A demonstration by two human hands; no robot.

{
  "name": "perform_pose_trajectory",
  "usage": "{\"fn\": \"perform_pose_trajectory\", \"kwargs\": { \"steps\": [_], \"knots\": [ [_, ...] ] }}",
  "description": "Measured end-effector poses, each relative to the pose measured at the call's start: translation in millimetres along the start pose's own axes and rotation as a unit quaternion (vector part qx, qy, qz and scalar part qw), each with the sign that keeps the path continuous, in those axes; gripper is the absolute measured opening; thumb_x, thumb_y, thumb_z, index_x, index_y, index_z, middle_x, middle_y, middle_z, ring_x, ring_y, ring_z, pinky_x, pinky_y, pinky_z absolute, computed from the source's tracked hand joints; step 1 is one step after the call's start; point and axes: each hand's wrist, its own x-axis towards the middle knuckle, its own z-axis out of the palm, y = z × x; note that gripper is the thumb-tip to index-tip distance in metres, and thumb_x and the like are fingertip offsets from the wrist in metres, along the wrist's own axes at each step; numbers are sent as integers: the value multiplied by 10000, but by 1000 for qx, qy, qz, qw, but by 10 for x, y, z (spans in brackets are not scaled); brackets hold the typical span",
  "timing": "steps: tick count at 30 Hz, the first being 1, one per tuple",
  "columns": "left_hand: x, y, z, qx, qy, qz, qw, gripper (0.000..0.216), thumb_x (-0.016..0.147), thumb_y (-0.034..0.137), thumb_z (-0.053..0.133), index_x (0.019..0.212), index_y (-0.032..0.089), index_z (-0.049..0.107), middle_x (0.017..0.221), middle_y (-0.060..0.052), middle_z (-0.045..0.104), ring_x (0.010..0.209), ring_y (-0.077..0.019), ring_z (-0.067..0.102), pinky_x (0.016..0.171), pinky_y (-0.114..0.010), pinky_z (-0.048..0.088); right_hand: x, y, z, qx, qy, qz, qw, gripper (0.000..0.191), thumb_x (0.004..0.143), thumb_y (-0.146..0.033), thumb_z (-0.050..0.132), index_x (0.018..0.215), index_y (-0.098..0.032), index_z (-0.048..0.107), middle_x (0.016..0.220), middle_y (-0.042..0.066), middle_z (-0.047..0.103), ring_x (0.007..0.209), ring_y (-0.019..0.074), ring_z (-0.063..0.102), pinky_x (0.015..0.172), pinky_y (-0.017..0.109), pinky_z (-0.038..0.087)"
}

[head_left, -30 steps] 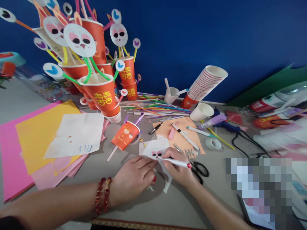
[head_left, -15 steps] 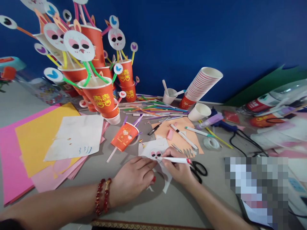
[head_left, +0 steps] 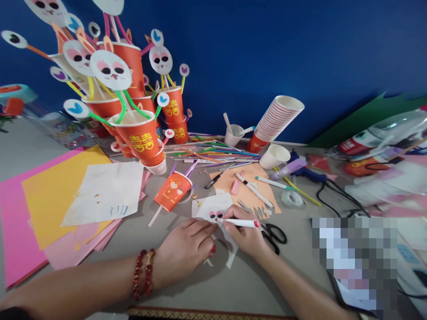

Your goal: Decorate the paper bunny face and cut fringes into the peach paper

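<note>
While the left hand (head_left: 185, 246) lies palm down over the near edge of a sheet of white paper (head_left: 215, 202), the right hand (head_left: 246, 238) holds a white marker (head_left: 245, 223), its tip at the lower part of a drawn face (head_left: 216, 215). The right thumb and fingers are clamped on the barrel near the tip; the left fingers lie close together, though whether they pinch anything underneath cannot be told. The paper lies on a gray table (head_left: 247, 289), between a red cup (head_left: 172, 191) on its side and a pair of black-handled scissors (head_left: 268, 232). Thin and light, the sheet likely bends, slides and creases easily, and seems best held flat by fingertips at its border, clear of any fresh ink. The marker looks light, stiff and smooth, perhaps slippery, and best gripped low on the barrel. Beyond, decorated cups (head_left: 138, 140) topped with similar paper faces (head_left: 111, 70) stand before a blue wall (head_left: 216, 58).
</note>
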Motion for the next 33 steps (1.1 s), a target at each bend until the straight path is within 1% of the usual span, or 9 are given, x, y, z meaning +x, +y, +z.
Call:
{"fn": "perform_pose_trajectory", "kwargs": {
  "steps": [2,4,6,8,12,19,23,33],
  "knots": [
    [-2,2,-5,0,-5,-3,1000,164,969,299,565,934,152,628,1257,-67,667,1177,-210,578,991,-368,435,-2,-5,2,11,19,10,1000,137,842,-185,524,709,-214,537,638,-11,572,577,153,534,550,263,398],
    [-7,1,-8,-1,-10,-7,1000,169,971,306,563,942,153,630,1271,-60,662,1179,-206,575,996,-362,433,-9,-6,5,42,55,36,997,124,852,-192,520,731,-214,540,627,-20,544,542,141,498,511,252,377],
    [-13,0,-8,-2,-15,-7,1000,169,972,307,561,951,154,630,1285,-54,654,1188,-206,570,1004,-360,426,-20,0,9,77,75,56,993,90,849,-193,520,764,-213,542,624,-28,526,519,132,470,479,244,356],
    [-18,-2,-6,1,-16,-6,1000,168,975,306,555,962,155,629,1296,-55,648,1197,-208,565,1008,-363,419,-36,12,12,84,71,58,992,88,833,-187,530,748,-211,538,614,-30,513,512,129,454,469,243,342],
    [-17,-4,-13,7,-17,-2,1000,171,977,307,551,988,154,627,1289,-62,652,1202,-210,565,1012,-366,410,-67,40,14,45,61,50,996,169,818,-174,529,657,-213,499,570,-34,481,504,124,429,480,248,331],
    [3,3,-39,17,-19,2,1000,168,974,308,557,957,155,624,1266,-55,665,1185,-208,573,998,-361,410,-49,37,20,1,37,28,999,169,841,-175,511,677,-211,502,611,-28,512,552,131,474,537,253,360],
    [6,4,-36,20,-21,0,1000,159,969,302,566,961,153,624,1265,-64,666,1182,-210,574,993,-364,411,-33,17,21,-4,34,16,999,176,840,-165,500,671,-213,494,613,-28,514,560,133,478,552,255,367],
    [2,7,-35,17,-16,2,1000,151,964,291,574,950,150,626,1263,-73,664,1180,-210,576,990,-362,416,-28,13,11,-8,35,24,999,171,846,-171,496,681,-215,495,617,-28,520,564,133,492,545,252,361]
  ]
}}
